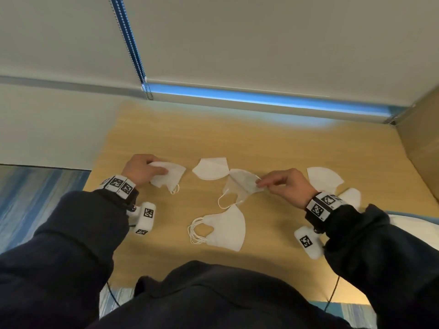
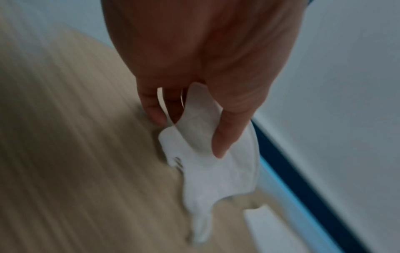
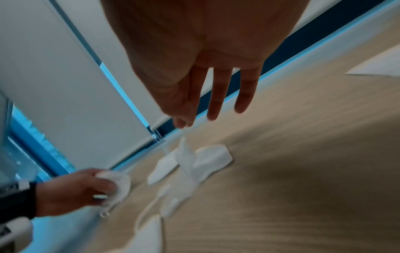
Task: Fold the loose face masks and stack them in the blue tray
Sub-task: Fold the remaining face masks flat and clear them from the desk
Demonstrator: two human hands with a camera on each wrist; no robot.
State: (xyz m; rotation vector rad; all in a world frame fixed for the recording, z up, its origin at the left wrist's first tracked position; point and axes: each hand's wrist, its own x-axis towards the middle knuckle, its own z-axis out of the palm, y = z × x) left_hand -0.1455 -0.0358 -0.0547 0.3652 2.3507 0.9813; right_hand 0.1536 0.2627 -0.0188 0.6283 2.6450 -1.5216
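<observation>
Several white face masks lie on the wooden table (image 1: pixel 273 143). My left hand (image 1: pixel 152 170) grips one mask (image 1: pixel 172 178) at the table's left, thumb on top; in the left wrist view the mask (image 2: pixel 207 167) hangs from thumb and fingers (image 2: pixel 220 145). My right hand (image 1: pixel 258 184) pinches the edge of a partly unfolded mask (image 1: pixel 240 186) between thumb and forefinger, its ear loop trailing on the table. In the right wrist view this mask (image 3: pixel 186 160) dangles below the pinch (image 3: pixel 182 124), the other fingers straight. A folded stack of masks (image 1: pixel 225 227) lies near me. I see no blue tray clearly.
Another mask (image 1: pixel 210 168) lies between my hands and two more (image 1: pixel 324 178) (image 1: pixel 351 197) lie behind my right wrist. A cardboard box (image 1: pixel 422 143) stands at the right edge. A window blind and its bead cord (image 1: pixel 133 48) close the far side. A pale blue-edged object (image 1: pixel 403 216) shows past my right sleeve.
</observation>
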